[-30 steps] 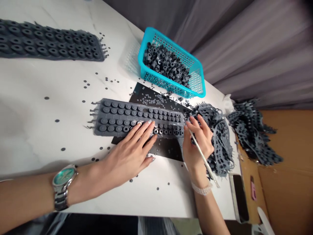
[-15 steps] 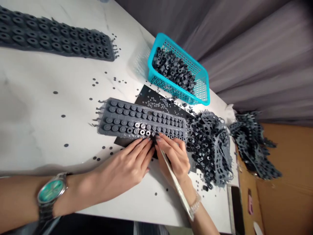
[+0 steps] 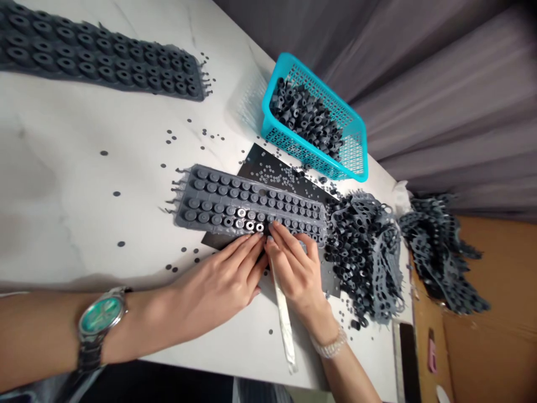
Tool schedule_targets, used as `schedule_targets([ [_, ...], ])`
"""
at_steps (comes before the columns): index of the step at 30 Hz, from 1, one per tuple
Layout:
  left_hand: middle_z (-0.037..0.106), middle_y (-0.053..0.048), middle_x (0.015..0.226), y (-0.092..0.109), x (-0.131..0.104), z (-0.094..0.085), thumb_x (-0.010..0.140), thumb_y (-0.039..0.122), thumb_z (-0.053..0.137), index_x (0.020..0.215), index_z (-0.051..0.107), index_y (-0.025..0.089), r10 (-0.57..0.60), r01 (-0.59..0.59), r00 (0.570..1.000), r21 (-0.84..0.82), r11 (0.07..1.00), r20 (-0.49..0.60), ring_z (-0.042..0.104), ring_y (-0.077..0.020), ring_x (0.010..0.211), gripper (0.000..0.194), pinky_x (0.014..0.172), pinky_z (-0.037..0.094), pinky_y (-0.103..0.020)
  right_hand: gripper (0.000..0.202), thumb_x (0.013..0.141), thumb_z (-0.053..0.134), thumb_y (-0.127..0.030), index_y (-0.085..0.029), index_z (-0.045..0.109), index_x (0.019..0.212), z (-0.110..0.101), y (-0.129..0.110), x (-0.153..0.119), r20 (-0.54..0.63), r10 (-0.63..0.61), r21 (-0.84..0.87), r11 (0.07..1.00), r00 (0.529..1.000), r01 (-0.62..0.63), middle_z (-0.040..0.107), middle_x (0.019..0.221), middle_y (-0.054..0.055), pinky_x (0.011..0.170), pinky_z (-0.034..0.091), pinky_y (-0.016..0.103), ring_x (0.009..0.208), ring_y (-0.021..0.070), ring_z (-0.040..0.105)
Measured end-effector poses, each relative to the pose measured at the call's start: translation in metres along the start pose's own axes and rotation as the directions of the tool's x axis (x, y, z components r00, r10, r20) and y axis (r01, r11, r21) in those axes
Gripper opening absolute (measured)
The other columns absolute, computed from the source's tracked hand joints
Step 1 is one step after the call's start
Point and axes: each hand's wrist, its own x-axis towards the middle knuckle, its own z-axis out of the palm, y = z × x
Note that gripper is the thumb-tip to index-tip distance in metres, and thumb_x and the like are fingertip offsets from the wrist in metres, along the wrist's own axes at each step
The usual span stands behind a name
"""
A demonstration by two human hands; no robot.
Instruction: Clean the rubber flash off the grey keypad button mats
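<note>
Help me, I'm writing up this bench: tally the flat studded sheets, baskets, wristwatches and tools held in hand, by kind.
Flat studded grey sheets: 2
Turquoise basket: 1
Wristwatch: 1
Slim pale tool, held: 1
Total: 5

Grey draped curtain (image 3: 440,101) behind a white, faintly veined worktop (image 3: 62,224); brown cardboard (image 3: 495,268) stands at right.

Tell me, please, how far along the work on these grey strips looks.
Looks done: loose small pieces in the blue basket and holed webbing heaped at right. In hand: the middle strip, left hand at its near edge, right hand there with a slim white tool. Apparently left: that strip's mostly filled rows and the darker strip at upper left.
</note>
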Motion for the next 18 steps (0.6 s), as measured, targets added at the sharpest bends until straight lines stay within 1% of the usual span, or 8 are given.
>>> schedule_targets([
  [2,0.065,-0.020,0.127,0.000,0.001,-0.001,0.095,0.031,0.049,0.124,0.062,-0.001,-0.007,0.007,1.000,-0.001,1.000,-0.006,0.062,-0.0295,0.119,0.044,0.108,0.041,-0.040,0.018,0.097,0.043,-0.007,-0.013,0.058,0.105,0.002,0.003,0.000,-0.043,0.012,-0.024,1.000,0.999,-0.013,0.073,0.113,0.018,0.090,0.046,0.039,0.118,0.0243,0.065],
  [4,0.064,-0.020,0.130,0.000,0.001,-0.002,0.095,0.032,0.051,0.126,0.061,0.001,-0.011,0.011,1.000,0.000,1.000,0.002,0.061,-0.0294,0.121,0.045,0.109,0.041,-0.040,0.013,0.094,0.051,-0.006,-0.015,0.058,0.101,0.003,0.009,-0.001,-0.165,0.090,-0.052,0.994,0.982,-0.100,0.074,0.111,0.017,0.087,0.048,0.037,0.114,0.0232,0.067],
  [6,0.061,-0.021,0.133,-0.001,0.001,-0.001,0.094,0.034,0.052,0.128,0.059,0.001,-0.006,0.006,1.000,-0.002,1.000,0.022,0.059,-0.0301,0.124,0.047,0.110,0.040,-0.041,0.016,0.089,0.059,-0.003,-0.017,0.057,0.097,0.002,0.017,-0.003,-0.289,0.197,-0.066,0.972,0.937,-0.225,0.075,0.109,0.016,0.086,0.049,0.036,0.110,0.0224,0.069],
  [8,0.060,-0.022,0.135,-0.001,0.002,0.001,0.095,0.035,0.052,0.130,0.058,0.001,0.006,-0.006,0.999,-0.014,1.000,0.036,0.057,-0.0311,0.126,0.050,0.111,0.039,-0.042,0.020,0.086,0.062,-0.001,-0.018,0.056,0.095,0.000,0.022,-0.005,-0.344,0.280,-0.081,0.942,0.896,-0.325,0.075,0.107,0.014,0.088,0.049,0.038,0.108,0.0231,0.070],
  [9,0.059,-0.022,0.135,-0.001,0.003,0.002,0.095,0.036,0.051,0.131,0.057,0.001,0.008,-0.007,0.999,-0.022,1.000,0.036,0.056,-0.0314,0.126,0.050,0.111,0.038,-0.042,0.020,0.086,0.062,-0.002,-0.019,0.056,0.094,-0.001,0.023,-0.005,-0.345,0.303,-0.088,0.932,0.888,-0.352,0.075,0.107,0.014,0.089,0.049,0.039,0.109,0.0241,0.070],
  [11,0.059,-0.022,0.135,-0.001,0.005,0.005,0.097,0.036,0.049,0.132,0.057,0.001,0.008,-0.007,0.999,-0.033,0.999,0.033,0.055,-0.0319,0.127,0.050,0.111,0.038,-0.042,0.018,0.087,0.063,-0.005,-0.020,0.056,0.093,-0.002,0.022,-0.005,-0.309,0.316,-0.078,0.932,0.897,-0.355,0.075,0.109,0.013,0.090,0.048,0.042,0.112,0.0256,0.068],
  [15,0.059,-0.023,0.135,0.000,0.007,0.008,0.097,0.035,0.046,0.130,0.057,-0.001,0.011,-0.010,1.000,-0.013,1.000,0.027,0.055,-0.0323,0.127,0.050,0.112,0.036,-0.043,0.017,0.088,0.062,-0.007,-0.021,0.057,0.097,0.000,0.011,-0.006,-0.169,0.214,0.063,0.977,0.962,-0.206,0.074,0.112,0.010,0.091,0.048,0.042,0.117,0.0248,0.065],
  [18,0.060,-0.023,0.134,-0.001,0.005,0.008,0.097,0.034,0.046,0.129,0.058,-0.002,0.024,-0.024,0.999,0.002,1.000,0.032,0.055,-0.0324,0.127,0.049,0.113,0.036,-0.043,0.015,0.091,0.059,-0.008,-0.021,0.057,0.099,0.004,0.005,-0.008,-0.108,0.150,0.110,0.984,0.983,-0.138,0.075,0.112,0.009,0.092,0.046,0.042,0.118,0.0241,0.064],
])
